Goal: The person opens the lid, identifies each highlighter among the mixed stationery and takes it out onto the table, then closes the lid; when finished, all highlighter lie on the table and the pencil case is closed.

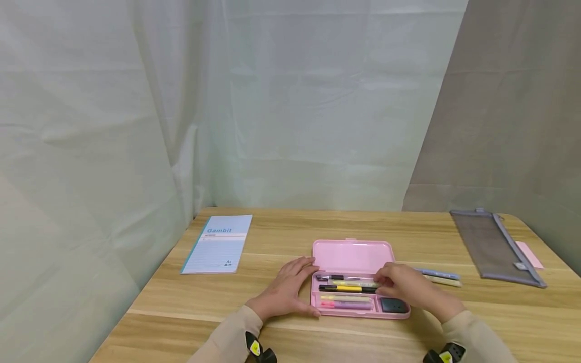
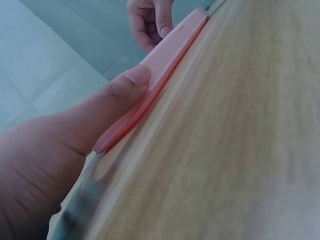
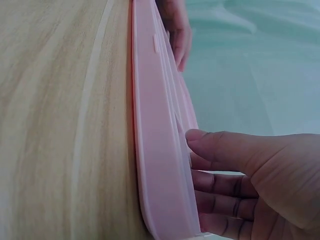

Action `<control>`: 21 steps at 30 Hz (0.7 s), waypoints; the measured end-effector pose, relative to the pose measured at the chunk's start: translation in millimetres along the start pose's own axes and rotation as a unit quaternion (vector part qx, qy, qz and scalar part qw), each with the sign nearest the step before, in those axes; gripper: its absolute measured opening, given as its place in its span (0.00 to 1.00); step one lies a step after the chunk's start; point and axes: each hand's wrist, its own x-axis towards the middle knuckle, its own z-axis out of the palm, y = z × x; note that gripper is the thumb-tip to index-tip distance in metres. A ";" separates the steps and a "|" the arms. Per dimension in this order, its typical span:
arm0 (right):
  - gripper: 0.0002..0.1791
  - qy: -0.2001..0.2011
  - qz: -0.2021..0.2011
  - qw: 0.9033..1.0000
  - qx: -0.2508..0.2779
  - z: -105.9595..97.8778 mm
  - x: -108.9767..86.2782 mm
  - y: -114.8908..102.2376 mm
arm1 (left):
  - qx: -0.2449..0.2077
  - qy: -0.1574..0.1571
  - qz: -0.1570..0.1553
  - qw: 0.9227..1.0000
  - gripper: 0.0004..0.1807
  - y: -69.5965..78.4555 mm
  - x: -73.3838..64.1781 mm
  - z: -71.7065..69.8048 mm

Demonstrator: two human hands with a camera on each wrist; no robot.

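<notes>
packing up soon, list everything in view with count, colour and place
Gambit notebook: one, pale blue, table's left
Pencil case: one, pink, open at centre
Rear pens: at least three; clear with black, pale yellow, yellow with black; case's rear compartment
Front pens: at least two, cream and purple, case's front left
Small block: one, dark, case's front right
Loose pens: two, blue and cream, right of case
Mesh zip pouch: one, grey, table's right
Slip: one, pink, by pouch
Table: one, light brown, beneath
Cloth backdrop: count unclear, pale and brownish, behind table
Wrist devices: two, black and yellow, at cuffs
Sleeves: two, beige, forearms
Left grip: one, bare, touching case's left side
Right grip: one, bare, over case's right; hold unclear
</notes>
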 end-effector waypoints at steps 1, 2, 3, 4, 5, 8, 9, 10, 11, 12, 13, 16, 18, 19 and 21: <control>0.10 0.001 -0.002 1.000 -0.001 0.2 0.3 0.2 | 0.001 0.000 0.001 1.000 0.55 0.0 -0.1 0.1; 0.10 0.003 -0.003 1.000 -0.002 0.5 0.5 0.3 | 0.002 0.001 0.001 1.000 0.55 0.0 -0.1 0.2; 0.09 0.004 -0.006 1.000 -0.005 0.8 0.5 0.4 | 0.003 0.001 0.001 1.000 0.55 0.0 -0.1 0.4; 0.08 0.004 -0.005 1.000 -0.004 1.0 0.6 0.3 | 0.004 0.001 0.002 1.000 0.55 0.1 -0.1 0.6; 0.07 0.005 -0.004 1.000 -0.004 1.2 0.6 0.1 | 0.005 0.002 0.002 1.000 0.55 0.2 0.0 0.6; 0.05 0.006 -0.002 1.000 -0.002 1.9 1.0 -0.2 | 0.007 0.001 0.002 1.000 0.55 0.6 0.0 0.6; 0.05 0.009 -0.003 1.000 -0.003 2.1 1.3 -0.3 | 0.007 0.001 0.002 1.000 0.55 0.6 -0.1 0.7; 0.05 0.012 -0.005 1.000 -0.003 2.4 1.7 0.0 | 0.008 0.001 0.002 1.000 0.55 0.5 -0.1 0.8; 0.05 0.014 -0.008 1.000 -0.003 2.9 2.1 0.4 | 0.008 0.001 0.001 1.000 0.55 0.4 -0.1 0.8; 0.05 0.016 -0.008 1.000 -0.003 3.3 2.4 0.5 | 0.008 0.001 0.001 1.000 0.55 0.3 -0.2 0.9; 0.05 0.017 -0.007 1.000 -0.001 3.5 2.5 0.5 | 0.008 0.001 0.001 1.000 0.55 0.1 -0.2 0.9; 0.06 0.016 -0.002 1.000 0.008 4.0 2.8 0.0 | 0.008 0.000 0.000 1.000 0.55 -0.2 -0.1 1.1; 0.06 0.012 0.004 1.000 0.015 3.8 2.5 -0.8 | 0.008 0.000 0.000 1.000 0.55 0.1 -0.1 0.9; 0.06 0.011 0.005 1.000 0.019 3.7 2.5 -0.8 | 0.008 0.000 0.000 1.000 0.55 0.3 0.0 0.8; 0.05 0.012 0.006 1.000 0.021 3.4 2.4 -0.3 | 0.008 0.000 0.001 1.000 0.55 0.6 0.2 0.5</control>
